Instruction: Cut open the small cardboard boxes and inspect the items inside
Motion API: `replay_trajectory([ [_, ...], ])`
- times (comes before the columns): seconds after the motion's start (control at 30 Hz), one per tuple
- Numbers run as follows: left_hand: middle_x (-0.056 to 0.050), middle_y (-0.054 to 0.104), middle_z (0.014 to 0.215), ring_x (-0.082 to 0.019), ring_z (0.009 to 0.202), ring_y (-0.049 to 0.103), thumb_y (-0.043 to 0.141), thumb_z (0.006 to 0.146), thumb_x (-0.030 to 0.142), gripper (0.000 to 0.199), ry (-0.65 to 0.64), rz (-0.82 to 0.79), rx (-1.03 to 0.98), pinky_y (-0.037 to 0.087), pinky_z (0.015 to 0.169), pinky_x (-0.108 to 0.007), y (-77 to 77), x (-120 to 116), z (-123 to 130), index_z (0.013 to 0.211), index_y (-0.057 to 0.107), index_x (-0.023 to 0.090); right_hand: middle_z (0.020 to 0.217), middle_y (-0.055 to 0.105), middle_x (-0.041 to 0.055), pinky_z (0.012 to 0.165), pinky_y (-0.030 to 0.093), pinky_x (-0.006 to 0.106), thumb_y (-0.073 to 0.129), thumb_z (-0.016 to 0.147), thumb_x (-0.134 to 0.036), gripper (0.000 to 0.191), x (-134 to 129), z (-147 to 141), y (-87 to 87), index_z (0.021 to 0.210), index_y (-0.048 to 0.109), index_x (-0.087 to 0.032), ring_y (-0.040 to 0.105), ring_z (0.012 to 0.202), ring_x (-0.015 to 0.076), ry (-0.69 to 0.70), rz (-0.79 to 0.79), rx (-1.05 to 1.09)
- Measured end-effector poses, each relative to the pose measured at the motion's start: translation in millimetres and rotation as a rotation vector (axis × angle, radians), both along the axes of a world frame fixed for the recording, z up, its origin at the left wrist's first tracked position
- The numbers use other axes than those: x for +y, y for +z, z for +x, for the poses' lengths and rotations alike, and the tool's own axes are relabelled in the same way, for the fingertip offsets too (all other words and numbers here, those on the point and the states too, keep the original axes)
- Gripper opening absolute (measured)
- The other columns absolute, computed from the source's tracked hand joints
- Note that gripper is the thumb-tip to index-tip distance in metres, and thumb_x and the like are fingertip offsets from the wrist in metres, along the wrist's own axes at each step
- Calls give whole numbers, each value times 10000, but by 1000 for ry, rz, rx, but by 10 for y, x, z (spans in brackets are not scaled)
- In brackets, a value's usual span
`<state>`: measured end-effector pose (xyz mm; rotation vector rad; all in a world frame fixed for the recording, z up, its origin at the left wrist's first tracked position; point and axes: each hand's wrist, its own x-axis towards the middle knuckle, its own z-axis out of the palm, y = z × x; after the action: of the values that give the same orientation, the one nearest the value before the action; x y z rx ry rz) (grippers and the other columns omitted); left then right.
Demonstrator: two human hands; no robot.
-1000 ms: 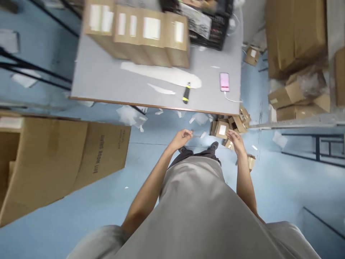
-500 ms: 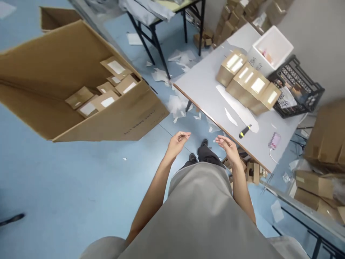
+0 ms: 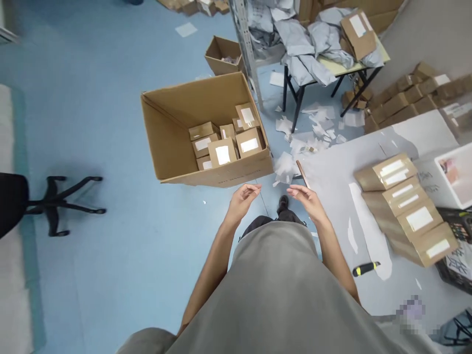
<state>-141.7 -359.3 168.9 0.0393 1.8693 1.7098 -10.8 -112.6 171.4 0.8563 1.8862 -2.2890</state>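
Note:
My left hand (image 3: 239, 202) hangs in front of me with its fingers stretched and nothing in it. Just beyond it stands a large open carton (image 3: 167, 142) on the floor, with several small labelled boxes (image 3: 223, 153) inside. My right hand (image 3: 308, 200) is likewise bare, its fingers extended beside the corner of a grey-white table (image 3: 332, 184). On that table sits a row of brown boxes (image 3: 403, 209) with white labels. A black and yellow utility knife (image 3: 366, 269) lies nearer to me. Neither hand visibly touches anything.
Torn paper scraps (image 3: 285, 169) litter the floor between carton and table. Behind are a metal shelf post (image 3: 248, 46) and a small table piled with grey parcels (image 3: 295, 39). A white foam box (image 3: 457, 172) stands at right. A black chair base (image 3: 55, 201) is at left.
My view has swung left, so the large carton now lies straight ahead and the table sits further right. Both hands stay raised with nothing in them.

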Motion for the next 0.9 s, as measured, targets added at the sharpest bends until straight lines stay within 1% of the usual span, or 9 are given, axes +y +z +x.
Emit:
replay_trajectory([
  [0.1,-118,852,1305,-355,1341,778,915,825,554,359,101,-13,-25,549,1264,-594,-25,4,-239,941,712,281,1258,897,85,1214,588,533,913,885,-695,499,108,-552,-36,1187,876,-300,822,1251,325,97,-28,7],
  [0.2,-100,856,1285,-352,1318,787,893,836,542,349,136,-25,-55,542,1272,-614,-104,41,-446,850,662,281,1251,898,75,1224,586,531,917,880,-704,503,134,-964,-88,1183,877,-305,826,1238,312,130,-63,3],
  [0.3,-103,857,1266,-349,1278,800,887,823,568,402,109,-23,-94,539,1274,-620,-226,142,-729,795,617,271,1216,904,66,1239,586,536,937,854,-713,512,106,-1240,-116,1157,880,-304,836,1227,314,91,-104,-6],
  [0.4,-117,857,1270,-341,1275,799,925,781,605,432,-1,-1,-148,544,1269,-603,-363,333,-1094,895,677,270,1208,908,66,1243,591,547,953,835,-723,531,88,-1350,-85,1149,885,-301,841,1222,323,-21,-107,-23],
  [0.53,-141,853,1291,-331,1274,791,912,790,686,500,-272,0,-176,565,1247,-569,-539,791,-1595,974,727,259,1231,906,68,1218,611,551,931,840,-775,565,140,-1181,32,1156,886,-309,842,1204,328,-297,-46,-54],
  [0.6,-136,853,1275,-327,1268,790,905,790,682,490,-406,5,-172,574,1236,-553,-609,1122,-1783,958,722,260,1223,907,75,1195,622,552,923,831,-803,597,178,-975,95,1158,882,-305,842,1189,330,-466,7,-80],
  [0.67,-125,853,1242,-322,1271,791,898,794,642,447,-526,23,-157,576,1235,-535,-649,1491,-1878,932,704,264,1220,906,87,1194,616,552,917,823,-821,631,202,-717,150,1167,875,-294,838,1197,329,-638,57,-111],
  [0.77,-113,846,1238,-309,1282,794,865,820,566,363,-703,72,-127,577,1238,-517,-635,2023,-1801,917,680,270,1252,899,106,1212,597,555,918,813,-831,660,189,-304,208,1179,865,-284,834,1230,334,-887,89,-145],
  [0.9,-104,850,1248,-303,1264,806,807,839,491,284,-904,127,-121,581,1234,-531,-528,2599,-1377,912,642,272,1311,885,128,1216,584,567,909,831,-816,653,136,158,218,1208,860,-286,829,1247,338,-1105,88,-156],
])
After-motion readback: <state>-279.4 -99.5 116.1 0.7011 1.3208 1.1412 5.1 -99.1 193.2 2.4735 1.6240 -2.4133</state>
